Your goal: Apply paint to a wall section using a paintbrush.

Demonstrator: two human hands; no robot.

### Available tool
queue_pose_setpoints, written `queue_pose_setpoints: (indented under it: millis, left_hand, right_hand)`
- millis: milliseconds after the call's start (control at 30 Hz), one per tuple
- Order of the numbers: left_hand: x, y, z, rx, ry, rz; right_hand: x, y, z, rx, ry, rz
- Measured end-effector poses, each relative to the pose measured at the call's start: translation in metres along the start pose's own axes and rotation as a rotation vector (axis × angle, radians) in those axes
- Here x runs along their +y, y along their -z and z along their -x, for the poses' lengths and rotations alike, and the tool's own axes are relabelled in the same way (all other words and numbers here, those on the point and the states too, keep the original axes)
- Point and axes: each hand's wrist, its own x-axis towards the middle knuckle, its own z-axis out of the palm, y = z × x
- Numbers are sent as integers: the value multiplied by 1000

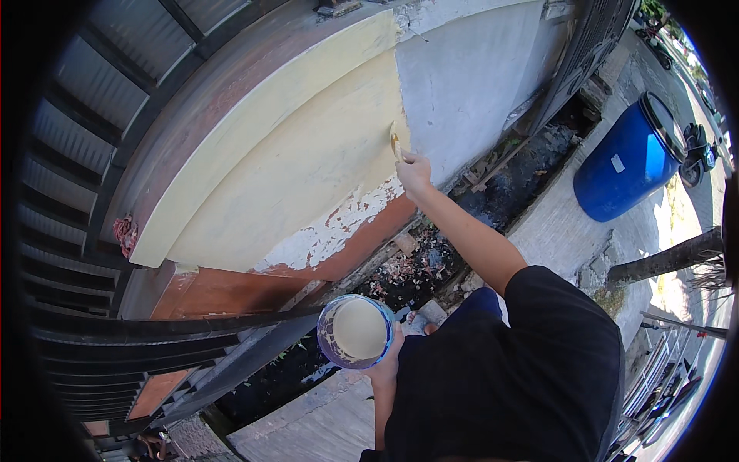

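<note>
My right hand [416, 174] is closed round the handle of a paintbrush [396, 146]. The brush's tip touches the wall [300, 169], right by the upright line where cream paint meets a pale bluish-white stretch [469, 85]. Low in front of my body, my left hand [385, 365] grips the side of a round paint bucket [326, 339] with a blue-purple rim. Cream paint [359, 329] lies inside it, and dried smears coat its inner wall. Below the cream area the wall shows flaking white patches [331, 231] and a reddish-brown band [362, 239].
A dark drainage ditch [400, 273] with debris runs along the wall's foot. Black metal bars [85, 177] stand at the left. On the concrete at right are a large blue barrel [623, 165] and a dark post [666, 262]. A motorbike [694, 154] is behind the barrel.
</note>
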Motion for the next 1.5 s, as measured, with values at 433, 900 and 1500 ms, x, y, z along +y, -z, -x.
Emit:
queue_pose_setpoints:
  millis: [433, 900, 1500]
  left_hand:
    - [28, -13, -1, -46, 91, 113]
    - [20, -10, 3, -104, 133, 43]
    - [25, -14, -3, -108, 122, 78]
  right_hand:
    - [-22, 15, 12, 83, -2, -69]
    - [-37, -5, 7, 75, 35, 18]
    - [-42, -3, -2, 68, 166, -35]
